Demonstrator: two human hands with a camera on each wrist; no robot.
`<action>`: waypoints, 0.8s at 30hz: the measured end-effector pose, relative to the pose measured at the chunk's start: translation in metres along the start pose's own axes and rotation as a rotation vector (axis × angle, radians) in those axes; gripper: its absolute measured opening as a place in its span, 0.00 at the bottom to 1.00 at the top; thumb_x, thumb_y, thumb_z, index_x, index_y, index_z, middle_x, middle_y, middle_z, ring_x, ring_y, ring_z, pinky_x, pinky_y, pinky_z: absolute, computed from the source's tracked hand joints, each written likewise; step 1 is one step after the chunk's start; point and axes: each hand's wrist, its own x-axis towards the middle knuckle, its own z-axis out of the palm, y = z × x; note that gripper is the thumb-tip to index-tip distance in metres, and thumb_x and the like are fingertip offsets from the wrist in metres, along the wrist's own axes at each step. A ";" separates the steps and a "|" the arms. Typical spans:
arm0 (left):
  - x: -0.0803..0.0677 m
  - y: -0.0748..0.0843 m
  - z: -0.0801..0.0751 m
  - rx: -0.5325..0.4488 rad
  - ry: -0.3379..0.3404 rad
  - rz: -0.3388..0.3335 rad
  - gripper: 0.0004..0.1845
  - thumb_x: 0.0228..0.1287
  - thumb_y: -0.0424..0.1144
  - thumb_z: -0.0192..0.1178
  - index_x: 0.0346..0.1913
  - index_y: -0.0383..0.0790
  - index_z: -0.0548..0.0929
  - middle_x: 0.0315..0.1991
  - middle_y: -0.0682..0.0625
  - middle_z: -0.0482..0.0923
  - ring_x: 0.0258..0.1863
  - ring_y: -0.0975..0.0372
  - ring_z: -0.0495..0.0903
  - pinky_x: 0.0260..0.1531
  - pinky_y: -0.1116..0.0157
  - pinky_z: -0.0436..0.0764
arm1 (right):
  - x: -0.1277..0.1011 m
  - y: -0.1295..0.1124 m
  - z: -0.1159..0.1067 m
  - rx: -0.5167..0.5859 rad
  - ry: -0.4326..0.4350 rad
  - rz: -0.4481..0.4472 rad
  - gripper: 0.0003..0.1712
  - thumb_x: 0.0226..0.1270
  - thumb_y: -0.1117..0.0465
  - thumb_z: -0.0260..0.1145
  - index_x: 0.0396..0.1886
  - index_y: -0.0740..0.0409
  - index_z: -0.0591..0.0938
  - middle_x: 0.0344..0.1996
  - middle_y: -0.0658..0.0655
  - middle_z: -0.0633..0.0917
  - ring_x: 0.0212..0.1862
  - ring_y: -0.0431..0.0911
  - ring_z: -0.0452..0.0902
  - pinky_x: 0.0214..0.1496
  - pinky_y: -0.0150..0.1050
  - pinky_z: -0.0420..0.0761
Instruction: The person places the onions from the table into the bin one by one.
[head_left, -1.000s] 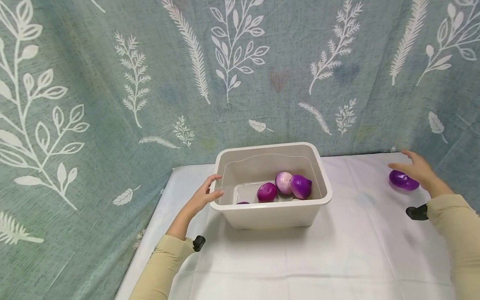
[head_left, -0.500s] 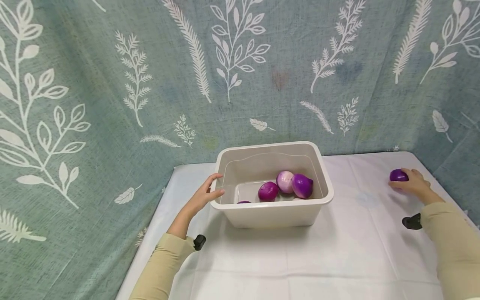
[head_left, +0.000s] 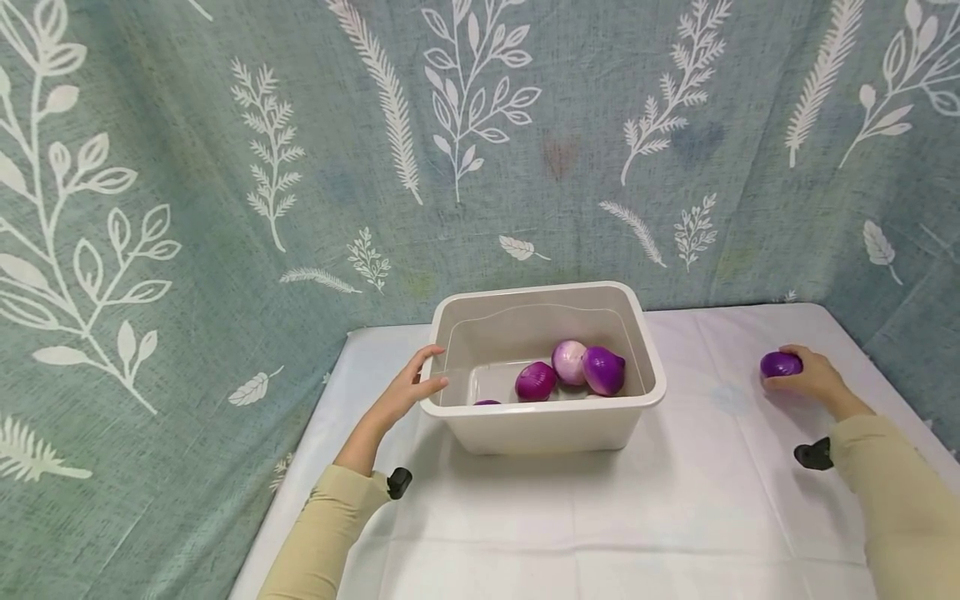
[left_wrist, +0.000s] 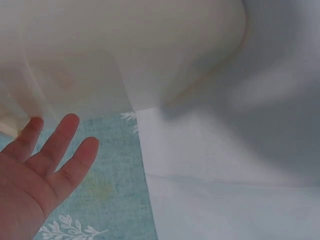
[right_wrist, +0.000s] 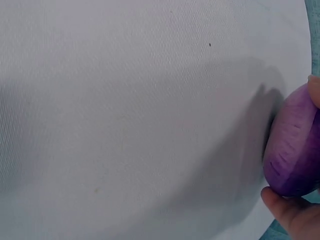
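A light grey plastic bin (head_left: 536, 429) stands on the table with several purple onions (head_left: 603, 371) inside; the front wall partly hides some. At the bin's left rim, my left hand (head_left: 408, 387) rests with thumb and fingers spread and relaxed. In the left wrist view, its fingers (left_wrist: 64, 134) are parted and fairly straight beside the pale bin wall. Far to the right, my right hand (head_left: 816, 382) grips another purple onion (head_left: 780, 365) between thumb and fingers. The right wrist view shows this onion (right_wrist: 292, 145) at its right edge, pinched by fingertips, its shadow on the cloth.
A white cloth (head_left: 525, 517) covers the table. Behind and to the left hangs a green-blue curtain (head_left: 337, 208) with white leaf prints, close to the bin's far side. A black device (head_left: 399, 482) sits on the left wrist, another (head_left: 813, 454) on the right.
My right hand has come down onto the onion at the right, gripped it and drawn it slightly left and toward me. The left hand and the bin have stayed nearly still.
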 end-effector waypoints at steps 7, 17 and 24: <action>0.001 0.000 0.000 0.006 0.002 0.025 0.31 0.61 0.45 0.54 0.66 0.47 0.58 0.70 0.44 0.48 0.64 0.44 0.56 0.57 0.44 0.60 | -0.006 -0.015 0.001 -0.012 -0.013 0.056 0.45 0.49 0.52 0.68 0.58 0.76 0.59 0.52 0.85 0.61 0.52 0.76 0.58 0.51 0.66 0.61; -0.004 0.010 0.000 -0.034 -0.018 0.007 0.31 0.61 0.39 0.53 0.67 0.41 0.57 0.70 0.40 0.48 0.62 0.42 0.58 0.56 0.47 0.62 | -0.009 -0.037 -0.001 0.063 -0.039 0.089 0.46 0.56 0.54 0.64 0.63 0.76 0.53 0.56 0.84 0.56 0.56 0.75 0.55 0.53 0.65 0.60; -0.013 0.029 0.002 -0.033 -0.026 0.002 0.32 0.61 0.39 0.51 0.67 0.37 0.56 0.70 0.39 0.47 0.62 0.41 0.58 0.56 0.47 0.62 | -0.004 -0.052 -0.007 0.109 -0.078 0.094 0.47 0.58 0.52 0.63 0.65 0.74 0.50 0.59 0.83 0.54 0.57 0.75 0.53 0.54 0.65 0.61</action>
